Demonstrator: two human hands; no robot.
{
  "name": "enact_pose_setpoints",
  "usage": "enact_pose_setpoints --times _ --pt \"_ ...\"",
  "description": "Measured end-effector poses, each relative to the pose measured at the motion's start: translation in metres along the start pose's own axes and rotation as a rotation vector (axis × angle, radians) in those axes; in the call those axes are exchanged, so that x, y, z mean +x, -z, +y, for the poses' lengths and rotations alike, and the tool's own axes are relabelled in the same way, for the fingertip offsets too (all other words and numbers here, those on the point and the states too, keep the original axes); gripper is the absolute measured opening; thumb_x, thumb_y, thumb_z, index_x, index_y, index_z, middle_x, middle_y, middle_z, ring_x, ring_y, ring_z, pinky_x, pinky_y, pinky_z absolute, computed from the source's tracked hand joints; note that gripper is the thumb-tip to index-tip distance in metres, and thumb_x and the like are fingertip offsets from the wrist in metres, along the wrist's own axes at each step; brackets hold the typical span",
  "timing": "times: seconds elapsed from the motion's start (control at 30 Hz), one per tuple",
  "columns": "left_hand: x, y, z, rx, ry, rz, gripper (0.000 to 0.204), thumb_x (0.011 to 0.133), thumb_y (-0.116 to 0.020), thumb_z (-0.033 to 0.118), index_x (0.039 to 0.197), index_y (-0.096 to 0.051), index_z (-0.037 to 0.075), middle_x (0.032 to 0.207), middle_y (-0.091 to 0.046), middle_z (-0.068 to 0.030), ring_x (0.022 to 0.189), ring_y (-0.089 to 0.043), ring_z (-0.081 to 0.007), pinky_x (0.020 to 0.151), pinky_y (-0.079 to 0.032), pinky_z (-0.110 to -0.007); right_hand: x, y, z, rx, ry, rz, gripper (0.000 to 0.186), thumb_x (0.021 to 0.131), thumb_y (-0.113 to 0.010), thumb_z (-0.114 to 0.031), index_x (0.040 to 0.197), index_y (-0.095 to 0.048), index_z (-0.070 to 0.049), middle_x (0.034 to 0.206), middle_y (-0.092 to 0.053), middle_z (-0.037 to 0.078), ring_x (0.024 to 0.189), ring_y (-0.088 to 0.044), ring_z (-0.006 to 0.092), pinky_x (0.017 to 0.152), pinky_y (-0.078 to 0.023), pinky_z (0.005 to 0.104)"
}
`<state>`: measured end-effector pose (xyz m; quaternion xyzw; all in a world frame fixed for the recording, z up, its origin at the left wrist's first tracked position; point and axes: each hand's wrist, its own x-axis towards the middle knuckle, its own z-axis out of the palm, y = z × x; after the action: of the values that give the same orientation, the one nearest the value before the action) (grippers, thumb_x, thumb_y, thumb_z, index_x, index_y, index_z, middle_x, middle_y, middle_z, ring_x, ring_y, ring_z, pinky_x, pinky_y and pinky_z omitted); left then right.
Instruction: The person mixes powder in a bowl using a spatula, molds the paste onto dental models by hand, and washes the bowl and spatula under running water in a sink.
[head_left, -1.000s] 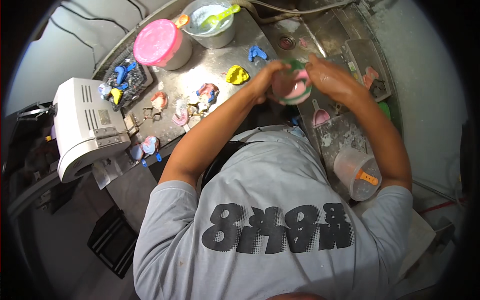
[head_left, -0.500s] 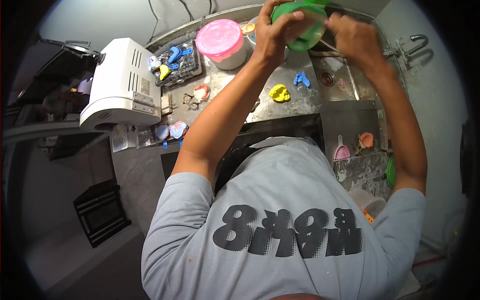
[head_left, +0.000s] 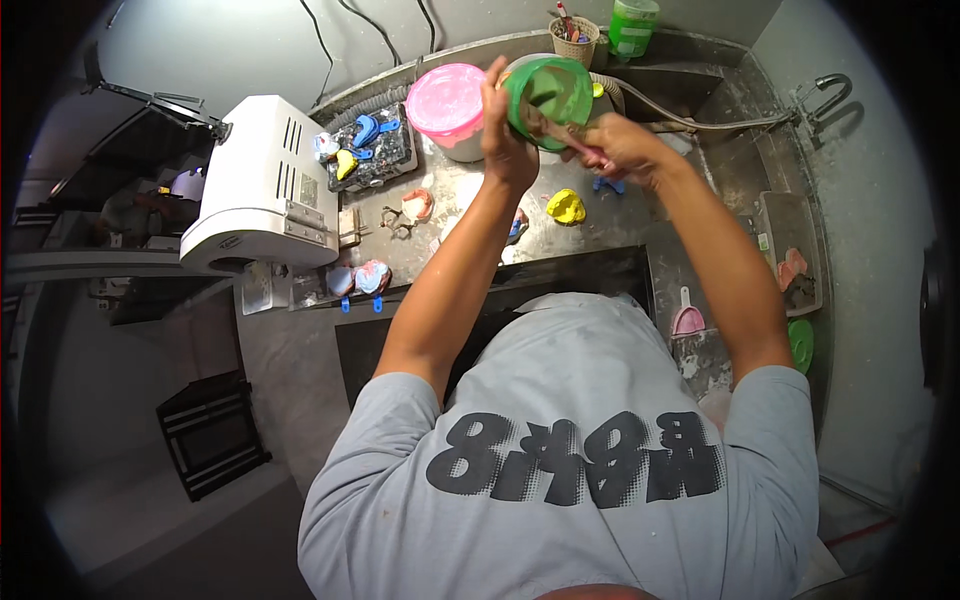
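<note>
The left hand [head_left: 504,132] is gripping the green bowl [head_left: 572,86], bringing it nearer the pink-lidded tub [head_left: 450,100]. The right hand [head_left: 632,150] is pinching a pink stick [head_left: 591,155], poking into the bowl.

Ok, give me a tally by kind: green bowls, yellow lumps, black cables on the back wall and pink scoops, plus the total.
Green bowl, in the left hand: 1
Yellow lumps, one on the counter, one on the black-topped tray: 2
Black cables: 3
Pink scoop: 1
Total: 7
</note>
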<state>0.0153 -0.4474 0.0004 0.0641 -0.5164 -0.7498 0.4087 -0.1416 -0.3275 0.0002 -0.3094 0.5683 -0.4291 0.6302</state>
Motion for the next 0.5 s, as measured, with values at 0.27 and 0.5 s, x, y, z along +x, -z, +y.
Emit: enact_pose_setpoints --times 0.27,0.5 --pt "0.017 0.018 0.01 -0.064 0.318 -0.162 0.054 0.083 -0.069 0.031 0.127 -0.048 0.009 0.114 -0.06 -0.0141 0.098 -0.066 -0.0272 0.074 -0.059 -0.04 -0.02 -0.028 -0.078 -1.507 0.465 0.631 0.033 0.092 -0.06 -0.029 0.077 -0.065 0.0 0.066 -0.062 0.017 0.055 -0.058 0.029 0.054 -0.047 0.0401" --pt "0.024 0.005 0.045 -0.09 -0.022 -0.124 0.056 0.078 -0.074 0.021 0.127 -0.053 0.006 0.098 -0.063 -0.009 0.086 -0.064 -0.0175 0.074 -0.053 -0.028 -0.039 -0.067 -0.086 -1.579 0.807 0.97 0.025 0.094 -0.053 -0.031 0.089 -0.069 -0.012 0.073 -0.064 0.013 0.068 -0.066 0.0311 0.06 -0.052 0.0443"
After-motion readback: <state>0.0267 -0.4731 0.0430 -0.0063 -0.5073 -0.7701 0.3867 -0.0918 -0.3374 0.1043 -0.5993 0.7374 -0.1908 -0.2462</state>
